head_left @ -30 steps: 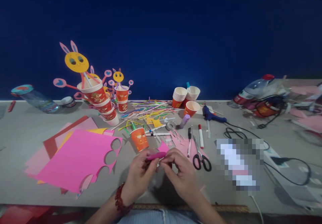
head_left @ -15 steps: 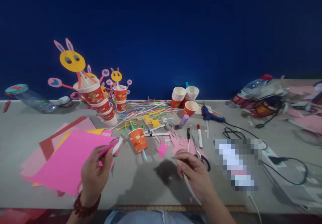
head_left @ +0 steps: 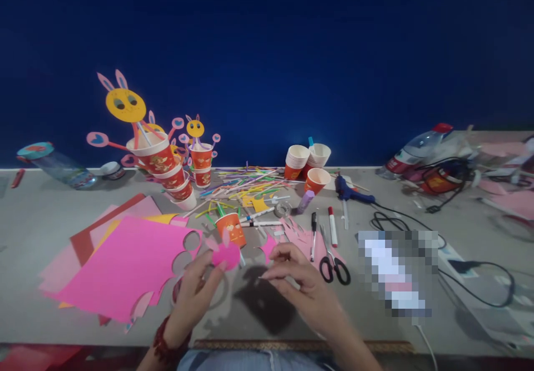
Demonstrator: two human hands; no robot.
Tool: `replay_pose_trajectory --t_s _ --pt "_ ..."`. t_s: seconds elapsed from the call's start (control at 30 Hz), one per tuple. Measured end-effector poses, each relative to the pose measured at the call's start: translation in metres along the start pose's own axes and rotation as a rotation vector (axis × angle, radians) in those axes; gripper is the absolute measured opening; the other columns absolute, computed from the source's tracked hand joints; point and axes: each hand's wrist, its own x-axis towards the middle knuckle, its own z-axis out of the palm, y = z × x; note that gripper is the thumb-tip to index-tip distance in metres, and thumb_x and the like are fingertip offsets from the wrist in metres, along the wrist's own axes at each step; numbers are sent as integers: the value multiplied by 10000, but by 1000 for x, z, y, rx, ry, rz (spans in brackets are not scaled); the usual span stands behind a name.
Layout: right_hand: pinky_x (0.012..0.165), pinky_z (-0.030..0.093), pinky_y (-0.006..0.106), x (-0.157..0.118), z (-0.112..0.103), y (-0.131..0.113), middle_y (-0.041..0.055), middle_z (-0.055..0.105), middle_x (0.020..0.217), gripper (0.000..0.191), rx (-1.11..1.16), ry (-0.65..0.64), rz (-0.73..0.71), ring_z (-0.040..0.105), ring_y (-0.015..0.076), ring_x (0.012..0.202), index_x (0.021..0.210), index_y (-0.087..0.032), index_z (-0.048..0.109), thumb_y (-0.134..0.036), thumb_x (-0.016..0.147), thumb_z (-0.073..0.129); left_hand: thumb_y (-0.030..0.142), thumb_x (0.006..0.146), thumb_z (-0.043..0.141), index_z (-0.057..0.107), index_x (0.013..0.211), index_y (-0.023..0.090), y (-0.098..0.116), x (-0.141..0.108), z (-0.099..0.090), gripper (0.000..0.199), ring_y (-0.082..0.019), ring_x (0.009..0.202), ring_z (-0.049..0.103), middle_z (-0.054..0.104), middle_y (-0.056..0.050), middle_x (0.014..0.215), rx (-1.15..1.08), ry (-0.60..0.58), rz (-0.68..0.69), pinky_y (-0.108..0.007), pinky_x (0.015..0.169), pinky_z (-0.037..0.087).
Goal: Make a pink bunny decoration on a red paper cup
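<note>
Between its thumb and fingers my left hand point(head_left: 196, 290) holds a pink paper circle with two ears point(head_left: 227, 256), its flat face turned up. To the right my right hand point(head_left: 302, 287) is closed with thumb and fingertips together; something small and pale shows at the tips, too small to name. Just behind the paper piece stands an orange cup with green straws point(head_left: 232, 229). Pink paper sheets point(head_left: 120, 265) with round cut-outs lie left of my left hand. Black-handled scissors point(head_left: 334, 265) rest beyond my right hand.
Cup figures with yellow faces point(head_left: 156, 159) stand back left, near a bottle point(head_left: 62, 165). Straws point(head_left: 250, 182), stacked cups point(head_left: 296, 159), markers point(head_left: 332, 226) and a blue glue gun point(head_left: 352, 193) lie behind. Cables point(head_left: 392, 221) and a large bottle point(head_left: 417, 151) are right.
My left hand has moved right with the pink piece, which now shows its flat face. My right hand has shifted slightly left and down, uncovering the scissors' handles.
</note>
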Motion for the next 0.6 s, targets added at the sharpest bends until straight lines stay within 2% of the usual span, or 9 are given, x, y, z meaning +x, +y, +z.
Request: replay_pose_trajectory --t_s 0.1,0.23,0.4,0.6 --pt "820 506 327 6 2 -12 53 640 938 155 15 -27 -33 616 195 916 949 -270 752 -244 916 603 331 936 512 674 962 184 19 7 18 220 -188 803 655 709 -50 872 -180 -157 6 -278 733 528" --pt "767 498 302 10 5 -16 42 672 879 150 26 2 -20 619 183 844 959 -234 721 -234 937 573 296 927 512 672 992 191 33 11 31 202 -211 892 651 716 -71 939 -196 -228 79 -320 818 519" --pt "717 465 272 9 8 -12 26 649 861 134 -43 29 47 603 171 804 935 -227 693 -236 938 559 248 951 436 659 929 203 39 12 33 228 -185 804 622 689 -41 838 -191 -325 142 -281 744 506" --pt "706 458 271 10 10 -9 25 660 868 121 -22 15 96 605 176 794 921 -225 695 -234 924 574 222 952 399 639 1041 196 41 13 32 257 -199 852 614 682 -61 908 -156 -369 123 -306 774 490"
